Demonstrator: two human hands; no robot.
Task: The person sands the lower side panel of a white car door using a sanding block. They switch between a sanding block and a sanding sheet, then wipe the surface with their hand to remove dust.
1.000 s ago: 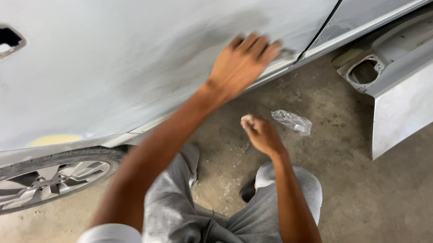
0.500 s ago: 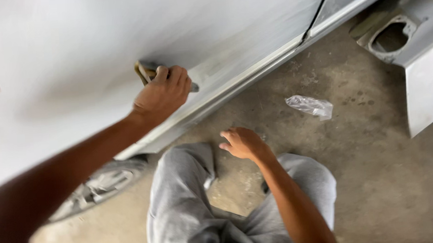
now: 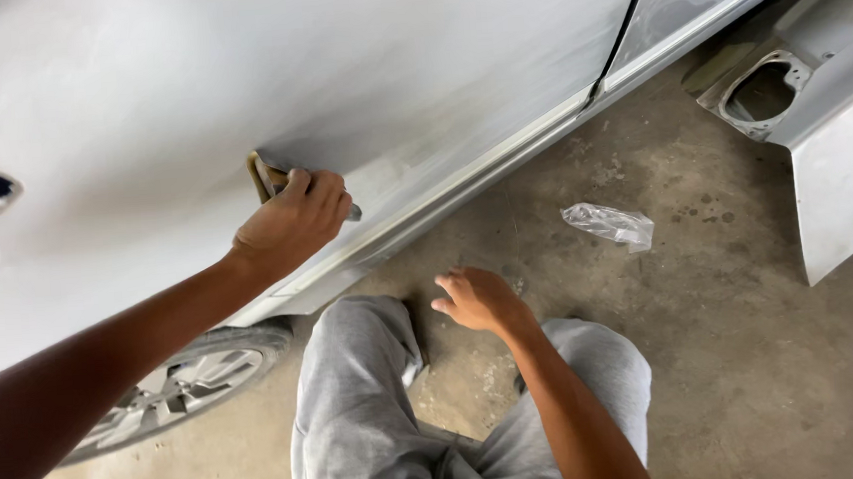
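Up against the grey car door panel [image 3: 417,82], the left hand [image 3: 292,223] is pressing a brownish sanding pad [image 3: 263,175], its fingers curled tight over it; the pad is peeking out just above the knuckles, flat on the metal. Lower down, the right hand [image 3: 480,300] is hovering loosely open over the concrete floor [image 3: 730,369], holding nothing, between the grey-trousered knees [image 3: 356,372]. A crumpled clear plastic bag [image 3: 608,223] is lying near it.

A crumpled clear plastic bag [image 3: 609,224] lies on the concrete floor [image 3: 730,369], left of the detached grey bumper [image 3: 830,146]; a wheel [image 3: 174,388] sits farther left.
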